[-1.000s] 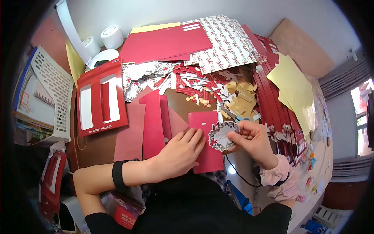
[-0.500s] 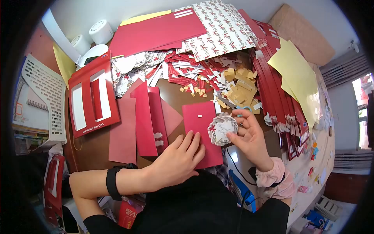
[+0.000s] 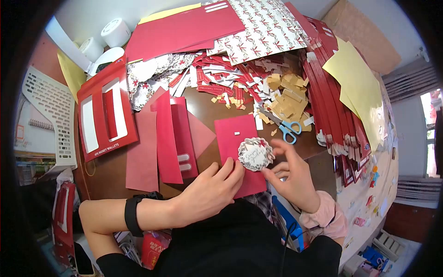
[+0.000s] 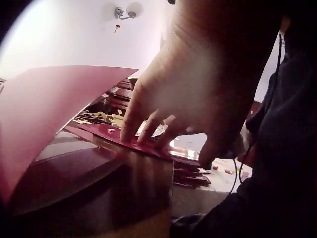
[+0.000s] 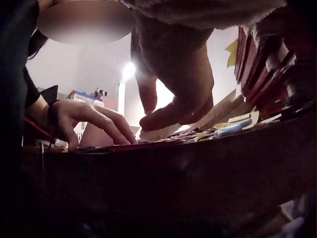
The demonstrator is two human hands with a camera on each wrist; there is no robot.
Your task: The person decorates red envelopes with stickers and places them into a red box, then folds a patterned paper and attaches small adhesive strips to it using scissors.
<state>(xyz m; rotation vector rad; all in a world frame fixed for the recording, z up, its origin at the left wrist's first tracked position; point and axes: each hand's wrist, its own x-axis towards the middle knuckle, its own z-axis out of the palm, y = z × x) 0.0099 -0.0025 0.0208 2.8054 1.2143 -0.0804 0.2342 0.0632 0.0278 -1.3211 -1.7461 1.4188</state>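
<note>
A magenta card [image 3: 229, 128] lies in front of the person, a small white piece [image 3: 237, 133] on its upper part. My left hand [image 3: 210, 190] rests fingertips-down on the card's left side, fingers slightly bent; the left wrist view shows this hand [image 4: 183, 94] from behind. Over the card's middle is a round, scallop-edged wreath cutout [image 3: 255, 154] with script lettering. My right hand [image 3: 293, 177] is at its right edge, thumb and index finger apart, their tips at the rim. In the right wrist view the right hand [image 5: 173, 74] points downward.
Folded red cards [image 3: 167, 138] stand at left beside a red wallet pack [image 3: 107, 108]. Blue-handled scissors [image 3: 290, 132] lie by tan scraps [image 3: 290, 99]. Red stacks [image 3: 325, 101] and yellow sheets [image 3: 357, 81] are at right, patterned sheets [image 3: 263, 30] behind.
The cutout has moved left and down from beside the card to over its middle. The right thumb no longer overlaps its face. The left hand stays on the card; the view has shifted slightly.
</note>
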